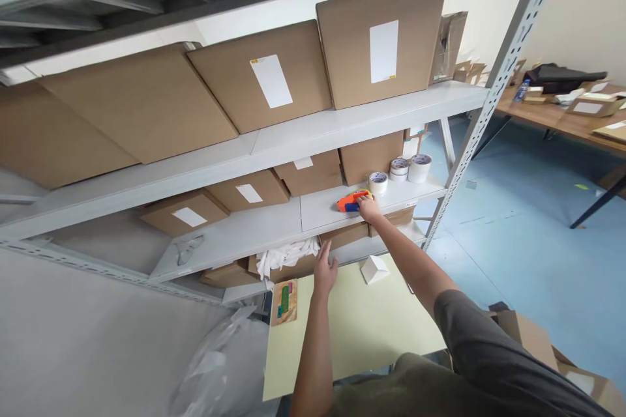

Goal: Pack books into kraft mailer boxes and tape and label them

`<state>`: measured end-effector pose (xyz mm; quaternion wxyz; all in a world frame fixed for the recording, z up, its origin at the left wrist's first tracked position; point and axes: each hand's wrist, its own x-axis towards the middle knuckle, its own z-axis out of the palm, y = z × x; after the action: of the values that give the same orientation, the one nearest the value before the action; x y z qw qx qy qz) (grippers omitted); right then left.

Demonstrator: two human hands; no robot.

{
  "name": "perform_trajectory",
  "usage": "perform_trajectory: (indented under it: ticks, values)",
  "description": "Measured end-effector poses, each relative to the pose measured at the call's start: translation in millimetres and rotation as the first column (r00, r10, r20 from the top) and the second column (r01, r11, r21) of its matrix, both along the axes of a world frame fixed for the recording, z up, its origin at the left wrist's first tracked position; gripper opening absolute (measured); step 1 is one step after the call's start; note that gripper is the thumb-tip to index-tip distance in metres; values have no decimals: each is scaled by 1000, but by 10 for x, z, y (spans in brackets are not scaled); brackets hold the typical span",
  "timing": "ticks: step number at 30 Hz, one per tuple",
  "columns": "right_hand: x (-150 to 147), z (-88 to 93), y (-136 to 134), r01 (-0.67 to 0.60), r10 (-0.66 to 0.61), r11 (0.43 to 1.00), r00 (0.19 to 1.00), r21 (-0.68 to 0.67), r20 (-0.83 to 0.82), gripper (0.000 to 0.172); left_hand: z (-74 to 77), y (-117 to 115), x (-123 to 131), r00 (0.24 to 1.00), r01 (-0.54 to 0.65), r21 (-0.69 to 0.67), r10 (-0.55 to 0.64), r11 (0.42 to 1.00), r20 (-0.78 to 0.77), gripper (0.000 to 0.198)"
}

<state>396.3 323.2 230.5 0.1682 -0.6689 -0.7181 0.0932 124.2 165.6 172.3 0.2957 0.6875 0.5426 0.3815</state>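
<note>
Nearest: pale green table (362,332), white angular block (375,269) near its far edge. Left hand (325,268) raised by that edge, fingers extended, holding nothing. Beyond, right hand (368,206) reaches over the front edge of the middle shelf (267,223), grasping an orange-and-blue tape dispenser (347,202) at shelf level; lifted or resting, cannot tell. Open room to its left; white tape rolls (399,171) close on its right. Writing: patterned card (284,303) on table, lettering illegible. Upper cartons (308,71): two white labels (272,81), each with yellow corner patches, print unreadable.
</note>
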Motion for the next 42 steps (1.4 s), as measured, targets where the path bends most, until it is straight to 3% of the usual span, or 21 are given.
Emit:
perform_trajectory:
  ticks: [3, 6, 11, 16, 21, 25, 30, 36, 39, 42]
  values:
    - [-4, 154, -103, 13, -6, 998, 993, -59, 118, 42, -4, -49, -86, 1000, 7, 22, -7, 1000, -11, 60]
    - [-66, 235, -339, 41, -36, 999, 986, -30, 162, 37, -15, -88, -226, 1000, 12, 49, -12, 999, 1, 59]
    - [-304, 81, -1013, 60, -75, 993, 986, 102, 152, 33, -95, -126, -464, 997, 42, 36, -45, 998, 66, 57]
    - [-633, -434, -1804, 102, -118, 988, 984, 116, 136, 31, -288, -239, -647, 986, 117, 22, -118, 993, 121, 57]
    - [-913, -1036, -2537, 212, -212, 977, 972, 5, 101, 24, -522, -494, -821, 979, 168, -48, -161, 985, 125, 56]
    - [-1031, -1428, -2960, 267, -254, 954, 961, -139, 108, 27, -667, -715, -964, 981, 173, -100, -162, 980, 109, 58]
    - [-1034, -1951, -3245, 295, -266, 909, 954, -294, 135, 42, -812, -932, -1140, 990, 133, -137, -125, 982, 67, 58]
    - [-871, -2640, -3430, 324, -278, 807, 946, -494, 166, 51, -981, -1246, -1230, 997, 68, -209, -74, 976, -21, 57]
    - [-768, -2820, -3458, 341, -291, 791, 940, -508, 179, 55, -1006, -1404, -1143, 995, 62, -237, -77, 970, -55, 57]
    - [-648, -2824, -3462, 366, -312, 774, 930, -516, 192, 53, -956, -1515, -979, 995, 59, -244, -77, 968, -66, 58]
